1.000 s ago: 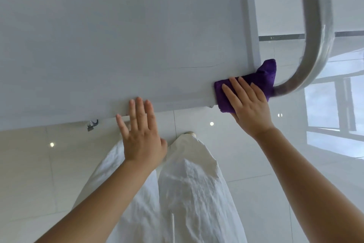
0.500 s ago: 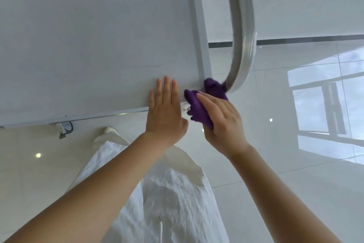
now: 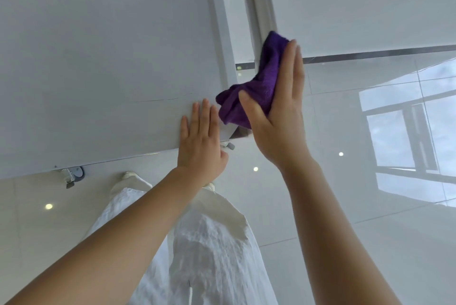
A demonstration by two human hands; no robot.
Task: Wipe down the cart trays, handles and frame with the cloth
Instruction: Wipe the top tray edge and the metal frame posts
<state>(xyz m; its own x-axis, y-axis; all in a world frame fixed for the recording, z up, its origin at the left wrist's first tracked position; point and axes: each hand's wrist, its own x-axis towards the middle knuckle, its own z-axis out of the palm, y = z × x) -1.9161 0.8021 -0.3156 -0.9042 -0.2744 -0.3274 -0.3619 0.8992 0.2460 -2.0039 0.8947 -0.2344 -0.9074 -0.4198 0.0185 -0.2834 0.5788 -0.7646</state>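
Item: cart tray [image 3: 98,57], grey, flat. Our left hand [image 3: 199,149] lay palm-down on it at the near right corner, 4 fingers straight and close together, tips short of the raised right rim [image 3: 219,33]. The tray's near edge ran just behind the knuckles; a caster [image 3: 74,176] showed below that edge, well left of the wrist.

Item: purple cloth [image 3: 259,84]. Our right hand [image 3: 278,119] pressed it with straight, closed fingers against the cart handle [image 3: 259,8], the thumb spread onto its lower fold. The cloth bunched between thumb and tray corner, just beside the left fingertips.

Item: glossy tiled floor [image 3: 345,206], open beyond the right fingers and below both wrists.

Markings: we read no brand, label or writing.

Change: 0.5 s earlier the right fingers curled round the cloth at the handle's lower bend; they had since flattened and risen along the bar. The left hand stayed flat on the tray.
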